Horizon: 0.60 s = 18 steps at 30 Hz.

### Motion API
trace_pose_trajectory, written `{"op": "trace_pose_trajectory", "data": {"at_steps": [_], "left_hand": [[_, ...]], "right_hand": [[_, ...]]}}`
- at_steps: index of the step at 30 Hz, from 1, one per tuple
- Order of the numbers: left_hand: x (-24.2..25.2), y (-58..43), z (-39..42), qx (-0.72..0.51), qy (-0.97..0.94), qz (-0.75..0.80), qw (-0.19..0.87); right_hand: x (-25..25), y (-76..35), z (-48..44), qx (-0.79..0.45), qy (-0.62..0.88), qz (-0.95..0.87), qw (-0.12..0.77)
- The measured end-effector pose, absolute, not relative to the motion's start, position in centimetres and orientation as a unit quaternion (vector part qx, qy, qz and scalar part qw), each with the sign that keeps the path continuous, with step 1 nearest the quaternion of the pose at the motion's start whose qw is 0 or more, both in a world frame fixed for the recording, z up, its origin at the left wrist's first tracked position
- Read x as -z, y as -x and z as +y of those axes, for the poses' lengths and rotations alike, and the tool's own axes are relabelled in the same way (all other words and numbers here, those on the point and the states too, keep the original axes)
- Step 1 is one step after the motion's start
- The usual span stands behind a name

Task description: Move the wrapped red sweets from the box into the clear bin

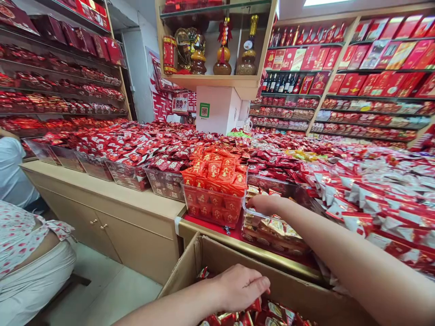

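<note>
My left hand (242,286) is over an open cardboard box (272,262) holding red and gold foil-wrapped sweets (282,312). Its fingers curl downward with the thumb alongside, and a red wrapper shows just under them. Whether it grips that wrapper is hidden. Farther off, my right hand (263,204) reaches over a clear plastic bin (253,222) of gold-wrapped sweets (275,233). It is bent at the bin's left corner, fingertips close to the rim and mostly out of sight. Left of it stands a clear bin heaped with bright red packets (217,174).
Bins of red sweet packets (127,149) line the counter (136,199) to the left. White-and-red packets (367,199) are heaped on the right. A display cabinet (210,81) stands behind. At far left, a person in a dotted top (23,240) is close to the counter.
</note>
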<state>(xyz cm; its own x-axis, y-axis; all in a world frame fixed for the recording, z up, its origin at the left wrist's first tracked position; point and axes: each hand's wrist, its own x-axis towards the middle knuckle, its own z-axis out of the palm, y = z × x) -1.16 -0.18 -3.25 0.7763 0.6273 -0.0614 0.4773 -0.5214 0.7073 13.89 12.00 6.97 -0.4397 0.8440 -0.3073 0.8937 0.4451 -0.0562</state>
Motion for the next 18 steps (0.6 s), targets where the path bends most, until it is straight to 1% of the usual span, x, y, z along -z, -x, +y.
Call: {"op": "trace_pose_trajectory", "data": {"at_steps": [6, 11, 14, 18], "left_hand": [[3.1, 1.0, -0.1, -0.095, -0.868, 0.308, 0.377], [3.1, 0.8, 0.0, -0.088, -0.874, 0.303, 0.370], [3.1, 0.8, 0.0, -0.077, -0.882, 0.317, 0.340], [3.4, 0.8, 0.2, -0.068, -0.891, 0.324, 0.311]], "right_hand": [[-5.7, -13.8, 12.4, 0.086, -0.517, 0.849, 0.063], [-5.7, -14.2, 11.9, 0.070, -0.549, 0.833, 0.001], [-6.2, -14.1, 11.6, 0.036, -0.579, 0.813, -0.042], [-7.7, -14.6, 11.6, -0.040, -0.645, 0.758, -0.086]]}}
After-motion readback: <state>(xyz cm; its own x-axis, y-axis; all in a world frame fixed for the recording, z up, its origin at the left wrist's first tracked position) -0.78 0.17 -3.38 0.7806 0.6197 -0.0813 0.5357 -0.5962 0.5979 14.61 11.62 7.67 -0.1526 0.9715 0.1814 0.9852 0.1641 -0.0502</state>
